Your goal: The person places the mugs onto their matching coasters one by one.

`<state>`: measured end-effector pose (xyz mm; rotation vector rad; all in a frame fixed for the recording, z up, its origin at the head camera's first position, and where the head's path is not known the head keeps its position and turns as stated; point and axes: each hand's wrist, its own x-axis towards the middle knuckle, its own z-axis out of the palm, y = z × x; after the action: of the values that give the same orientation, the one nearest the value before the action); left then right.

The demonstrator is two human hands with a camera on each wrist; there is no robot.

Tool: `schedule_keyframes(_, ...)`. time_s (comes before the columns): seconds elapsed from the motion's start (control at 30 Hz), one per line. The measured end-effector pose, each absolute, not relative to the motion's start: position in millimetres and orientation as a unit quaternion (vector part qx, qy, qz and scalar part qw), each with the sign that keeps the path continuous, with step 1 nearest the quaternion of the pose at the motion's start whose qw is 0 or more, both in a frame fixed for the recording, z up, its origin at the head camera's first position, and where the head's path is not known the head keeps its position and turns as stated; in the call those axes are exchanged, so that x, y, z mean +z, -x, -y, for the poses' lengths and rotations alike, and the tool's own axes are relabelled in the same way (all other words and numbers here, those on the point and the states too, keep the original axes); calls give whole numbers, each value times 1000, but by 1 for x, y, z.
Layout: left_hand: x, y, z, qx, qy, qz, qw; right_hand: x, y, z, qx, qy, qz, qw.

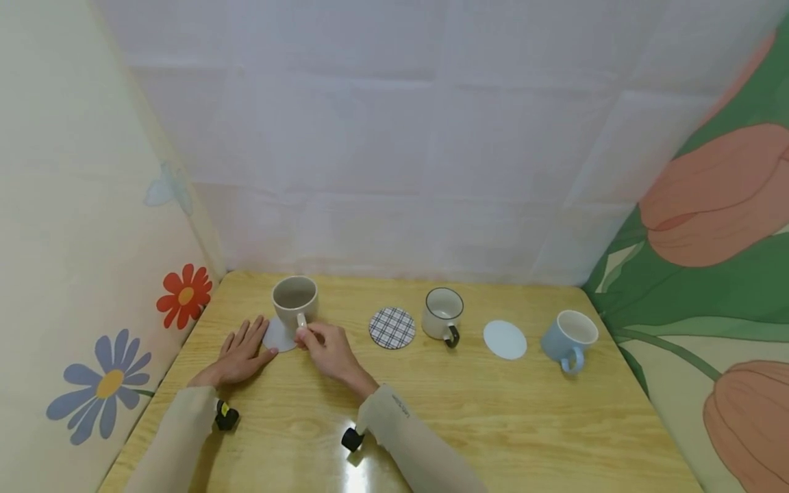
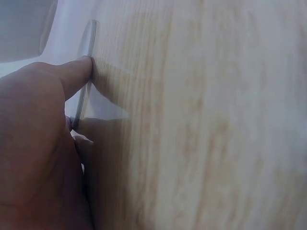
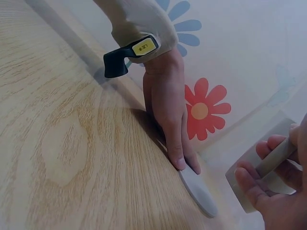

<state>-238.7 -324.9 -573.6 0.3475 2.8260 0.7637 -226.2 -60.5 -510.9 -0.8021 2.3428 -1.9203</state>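
Observation:
A light beige mug [image 1: 294, 296] is held by its handle in my right hand [image 1: 331, 355], fingers curled round the handle. In the right wrist view a gap shows between the mug [image 3: 249, 165] and the pale round coaster [image 3: 199, 192], so the mug hangs above it. That coaster [image 1: 277, 338] lies on the table, partly covered by the mug in the head view. My left hand [image 1: 237, 357] rests to its left with fingers straight, the thumb touching the coaster's edge, as the left wrist view also shows.
To the right lie a plaid coaster [image 1: 392, 328] and a white coaster [image 1: 505, 339]. A white mug with a dark rim [image 1: 440, 322] stands between them, and a light blue mug [image 1: 559, 344] at the far right. A pale cloth wall [image 1: 394, 171] rises behind the wooden table [image 1: 524, 424].

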Motion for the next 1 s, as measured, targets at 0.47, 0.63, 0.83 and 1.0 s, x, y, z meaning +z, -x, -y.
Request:
schedule_keyframes(0.47,-569,238,324,261,-118,-953,96,-515,230,66,-616,265,-742,0)
schedule_keyframes(0.63,-568,236,324,263,-119,-952,96,-518,230,68,-609,269,-747,-10)
schedule_keyframes(0.83,-570,236,326,263,-120,-952,98,-520,230,70,-602,270,-751,-5)
schedule_keyframes(1.0,-574,238,326,261,-121,-953,92,-520,231,72,-597,273,-754,-2)
